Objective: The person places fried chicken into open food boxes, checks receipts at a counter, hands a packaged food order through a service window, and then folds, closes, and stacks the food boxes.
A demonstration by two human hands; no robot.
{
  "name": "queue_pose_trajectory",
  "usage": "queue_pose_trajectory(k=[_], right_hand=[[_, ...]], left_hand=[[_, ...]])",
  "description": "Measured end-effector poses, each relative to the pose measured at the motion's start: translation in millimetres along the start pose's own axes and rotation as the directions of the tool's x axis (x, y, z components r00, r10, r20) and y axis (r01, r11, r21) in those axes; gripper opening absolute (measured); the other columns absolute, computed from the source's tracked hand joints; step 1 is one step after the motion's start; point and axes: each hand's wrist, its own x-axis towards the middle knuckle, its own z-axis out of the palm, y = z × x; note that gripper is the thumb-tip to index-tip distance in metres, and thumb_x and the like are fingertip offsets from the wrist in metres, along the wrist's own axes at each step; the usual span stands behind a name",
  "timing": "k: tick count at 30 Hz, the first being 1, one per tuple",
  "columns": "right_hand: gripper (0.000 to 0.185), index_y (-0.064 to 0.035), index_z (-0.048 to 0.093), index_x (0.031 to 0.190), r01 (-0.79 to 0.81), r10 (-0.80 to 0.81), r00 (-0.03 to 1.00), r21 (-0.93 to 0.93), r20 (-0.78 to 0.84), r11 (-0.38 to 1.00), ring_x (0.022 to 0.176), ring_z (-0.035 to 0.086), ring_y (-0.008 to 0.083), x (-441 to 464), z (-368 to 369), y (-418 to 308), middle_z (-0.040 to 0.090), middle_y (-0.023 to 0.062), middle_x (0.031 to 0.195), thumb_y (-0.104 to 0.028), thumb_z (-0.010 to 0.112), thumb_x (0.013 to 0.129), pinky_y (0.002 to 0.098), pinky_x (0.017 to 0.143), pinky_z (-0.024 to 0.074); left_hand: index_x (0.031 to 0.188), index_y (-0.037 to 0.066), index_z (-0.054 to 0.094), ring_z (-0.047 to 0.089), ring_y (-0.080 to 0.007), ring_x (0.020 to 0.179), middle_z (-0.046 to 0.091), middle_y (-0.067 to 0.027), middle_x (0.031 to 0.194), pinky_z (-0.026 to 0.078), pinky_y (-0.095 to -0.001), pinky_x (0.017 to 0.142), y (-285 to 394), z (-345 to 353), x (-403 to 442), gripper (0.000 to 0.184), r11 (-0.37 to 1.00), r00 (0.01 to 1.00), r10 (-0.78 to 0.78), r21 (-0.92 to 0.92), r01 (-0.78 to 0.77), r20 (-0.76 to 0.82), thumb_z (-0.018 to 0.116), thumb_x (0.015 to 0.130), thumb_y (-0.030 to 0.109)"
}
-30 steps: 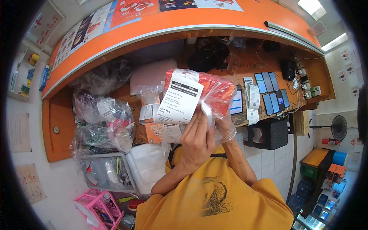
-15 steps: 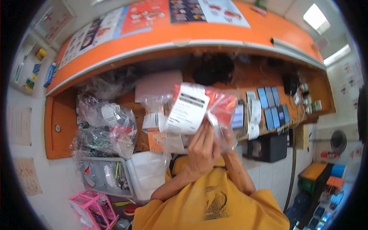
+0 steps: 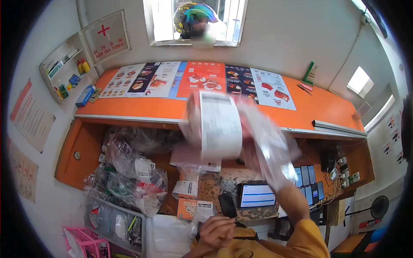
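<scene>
A clear plastic bag point(image 3: 273, 148) with a red item inside and a white printed label point(image 3: 221, 127) is raised in front of the orange counter, blurred by motion. My right hand point(image 3: 279, 182) is at the bag's lower right end, its fingers mostly hidden behind the plastic. Low in the middle, my left hand point(image 3: 217, 232) is apart from the bag, with its fingers curled together; whether anything is in them cannot be made out. Near it lie a black phone point(image 3: 227, 205), a tablet point(image 3: 258, 195) with a lit screen and an orange box point(image 3: 194, 209).
Menu sheets point(image 3: 204, 76) cover the orange counter top point(image 3: 320, 103). A person in a helmet point(image 3: 193, 19) is at the window. Plastic bags point(image 3: 129, 172) fill the left of the shelf, above a grey tray point(image 3: 114, 219). Several phones point(image 3: 307, 185) and cables are at right.
The labelled bag has gone up and forward with my right hand. My left hand has come away from it and is lower. The view has tilted up, showing the window and helmeted person.
</scene>
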Motion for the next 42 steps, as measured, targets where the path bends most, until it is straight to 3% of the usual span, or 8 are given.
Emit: queue_pose_trajectory(k=[8, 18, 20, 25, 27, 31, 32, 42], right_hand=[[0.030, -0.0112, 0.066, 0.095, -0.003, 0.004, 0.994, -0.008, 0.113, 1.000, 0.050, 0.056, 0.0093, 270, -22, 10, 0.066, 0.0007, 0.076, -0.041, 0.060, 0.097, 0.0164, 0.041, 0.0458], [0.045, -0.0065, 0.065, 0.088, -0.237, 0.250, 0.874, 0.082, -0.417, 0.968, 0.044, 0.055, 0.0113, 393, -36, 50, 0.066, 0.0118, 0.067, -0.051, 0.062, 0.091, 0.0185, 0.032, 0.0435], [0.044, -0.0060, 0.064, 0.092, -0.271, 0.270, 0.945, 0.020, -0.187, 0.962, 0.045, 0.057, 0.0122, 393, -41, 45, 0.066, 0.0129, 0.068, -0.050, 0.062, 0.091, 0.0197, 0.033, 0.0455], [0.050, -0.0051, 0.060, 0.111, -0.344, 0.348, 0.936, -0.346, -0.051, 0.873, 0.055, 0.064, 0.0148, 335, -24, -3, 0.070, 0.0190, 0.088, -0.052, 0.060, 0.092, 0.0298, 0.043, 0.0572], [0.058, -0.0071, 0.044, 0.141, -0.033, 0.139, 0.932, -0.302, 0.335, 0.953, 0.092, 0.070, 0.0305, 304, -33, -7, 0.064, 0.0174, 0.126, -0.047, 0.052, 0.099, 0.0534, 0.091, 0.0567], [0.034, -0.0059, 0.062, 0.120, 0.133, -0.002, 0.989, -0.883, 0.148, 0.451, 0.099, 0.066, 0.0211, 317, -105, -27, 0.066, 0.0082, 0.112, -0.031, 0.058, 0.097, 0.0323, 0.075, 0.0535], [0.031, -0.0068, 0.063, 0.117, 0.023, -0.059, 0.997, -0.614, -0.039, 0.789, 0.095, 0.066, 0.0181, 271, -82, -40, 0.066, 0.0065, 0.109, -0.029, 0.060, 0.096, 0.0291, 0.072, 0.0524], [0.040, -0.0105, 0.065, 0.129, -0.313, 0.237, 0.949, -0.534, -0.207, 0.786, 0.075, 0.068, 0.0122, -160, -203, -47, 0.074, 0.0063, 0.100, -0.027, 0.067, 0.093, 0.0258, 0.062, 0.0505]], left_hand=[[0.084, -0.001, 0.070, 0.069, -0.0287, 0.075, 0.071, -0.0133, 0.083, 0.054, -0.0357, 0.071, -27, -41, -66, 0.004, 0.867, 0.886, -0.343, 0.258, 0.426, -0.312, 0.070, 0.080, 0.000], [0.092, -0.002, 0.070, 0.065, -0.0217, 0.075, 0.070, -0.0136, 0.085, 0.054, -0.0340, 0.073, -18, -49, -123, 0.006, 0.742, 0.709, -0.525, 0.154, 0.652, -0.470, 0.069, 0.088, 0.001], [0.093, -0.002, 0.070, 0.065, -0.0218, 0.076, 0.070, -0.0135, 0.085, 0.054, -0.0340, 0.073, -19, -50, -124, 0.007, 0.722, 0.695, -0.565, 0.142, 0.677, -0.445, 0.068, 0.088, 0.002], [0.097, 0.000, 0.071, 0.069, -0.0249, 0.079, 0.072, -0.0132, 0.089, 0.055, -0.0347, 0.074, -31, -50, -126, 0.009, 0.717, 0.730, -0.599, 0.184, 0.672, -0.330, 0.069, 0.090, 0.005], [0.086, -0.002, 0.071, 0.069, -0.0266, 0.076, 0.071, -0.0142, 0.082, 0.054, -0.0346, 0.073, -40, -55, -119, 0.005, 0.722, 0.764, -0.584, 0.255, 0.643, -0.274, 0.071, 0.081, 0.000], [0.085, 0.000, 0.071, 0.070, -0.0288, 0.075, 0.072, -0.0153, 0.083, 0.055, -0.0361, 0.073, -21, -54, -136, 0.006, 0.636, 0.671, -0.694, 0.215, 0.741, -0.260, 0.074, 0.080, 0.001], [0.085, 0.000, 0.071, 0.070, -0.0284, 0.075, 0.072, -0.0153, 0.083, 0.055, -0.0358, 0.073, -41, -51, -129, 0.006, 0.689, 0.714, -0.647, 0.197, 0.698, -0.267, 0.074, 0.080, 0.001], [0.094, -0.004, 0.071, 0.067, -0.0231, 0.078, 0.071, -0.0146, 0.086, 0.053, -0.0331, 0.074, -52, -7, -67, 0.010, 0.846, 0.858, -0.513, 0.147, 0.512, -0.036, 0.066, 0.089, 0.003]])
